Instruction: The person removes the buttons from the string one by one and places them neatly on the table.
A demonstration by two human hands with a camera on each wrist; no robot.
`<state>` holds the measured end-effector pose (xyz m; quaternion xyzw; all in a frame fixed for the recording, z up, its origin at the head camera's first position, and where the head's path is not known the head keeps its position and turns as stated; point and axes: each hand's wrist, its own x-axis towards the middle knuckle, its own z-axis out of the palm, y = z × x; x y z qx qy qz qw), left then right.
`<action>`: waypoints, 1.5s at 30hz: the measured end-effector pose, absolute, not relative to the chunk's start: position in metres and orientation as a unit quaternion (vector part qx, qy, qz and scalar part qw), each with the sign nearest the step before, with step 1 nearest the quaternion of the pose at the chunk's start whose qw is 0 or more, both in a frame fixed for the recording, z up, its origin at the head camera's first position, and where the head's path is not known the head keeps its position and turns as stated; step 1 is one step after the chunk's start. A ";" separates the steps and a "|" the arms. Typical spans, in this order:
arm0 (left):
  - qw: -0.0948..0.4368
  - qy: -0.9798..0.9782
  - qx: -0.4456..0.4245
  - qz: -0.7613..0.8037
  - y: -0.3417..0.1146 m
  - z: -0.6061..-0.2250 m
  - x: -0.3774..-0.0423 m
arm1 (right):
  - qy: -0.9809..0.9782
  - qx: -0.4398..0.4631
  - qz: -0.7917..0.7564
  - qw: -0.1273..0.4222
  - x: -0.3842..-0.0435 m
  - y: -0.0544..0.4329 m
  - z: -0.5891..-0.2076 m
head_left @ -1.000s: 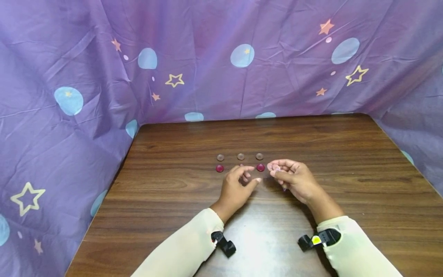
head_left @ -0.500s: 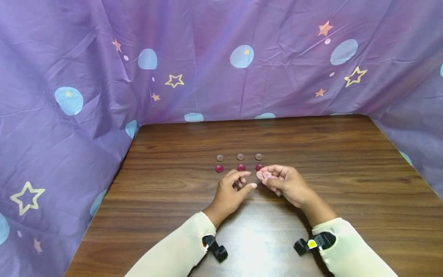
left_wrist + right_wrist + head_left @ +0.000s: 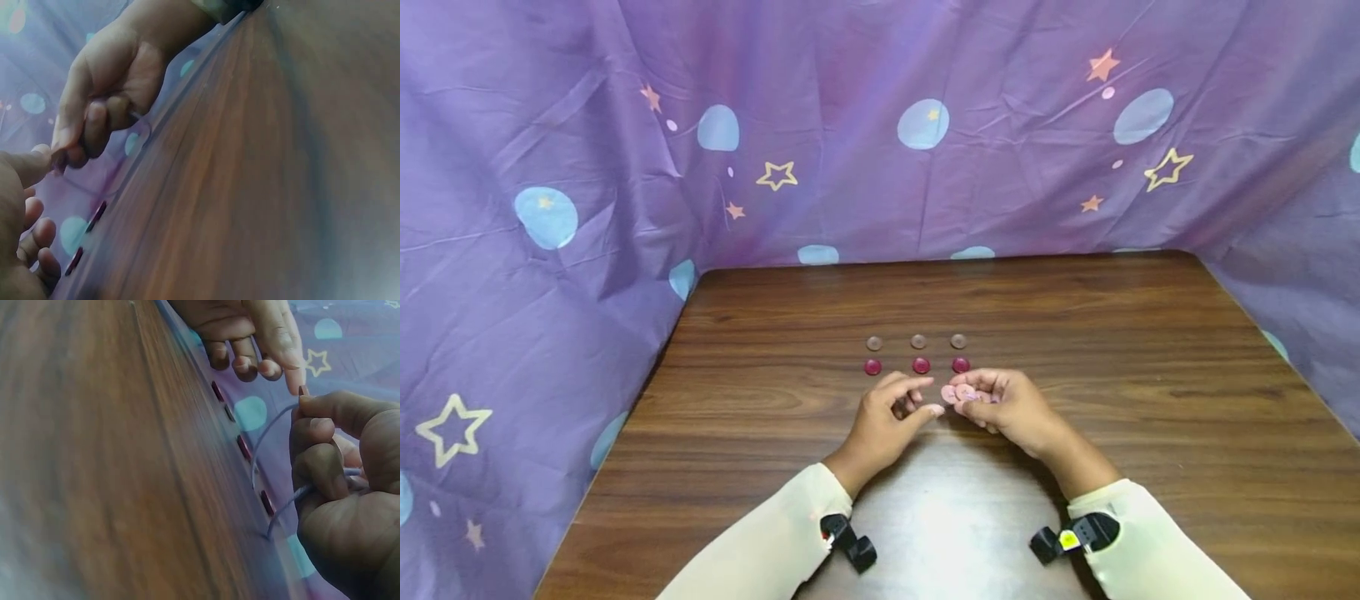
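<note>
In the head view my right hand point(image 3: 1003, 408) pinches several pale pink buttons point(image 3: 966, 392), fanned out between thumb and fingers. A thin lavender cord point(image 3: 265, 434) loops from this hand in the right wrist view; part of it is hidden in the curled fingers. My left hand point(image 3: 883, 421) is held just to the left, index finger and thumb apart, their tips near the edge of the foremost pink button. Three dark pink buttons point(image 3: 921, 366) lie in a row on the table beyond the hands. Behind them is a row of three brown buttons point(image 3: 918, 342).
The wooden table point(image 3: 775, 317) extends around both hands. A purple curtain point(image 3: 850, 183) with stars and blue circles hangs along its back and sides. Black camera straps point(image 3: 850, 543) sit on both wrists over pale sleeves.
Both hands have moved left and nearer to the body, the right hand bringing the pink buttons up to the left fingertips. The dark pink row has come fully into sight.
</note>
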<state>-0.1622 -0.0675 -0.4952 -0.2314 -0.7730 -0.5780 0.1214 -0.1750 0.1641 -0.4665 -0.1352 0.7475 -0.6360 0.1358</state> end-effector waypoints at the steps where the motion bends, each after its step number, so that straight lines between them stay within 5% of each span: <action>1: 0.125 -0.774 -0.230 -0.577 -0.069 -0.495 -0.162 | 0.750 -0.136 -0.633 0.135 -0.174 0.164 -0.467; 45: 0.106 -0.782 -0.264 -0.555 -0.076 -0.492 -0.161 | 0.767 -0.145 -0.613 0.123 -0.168 0.152 -0.467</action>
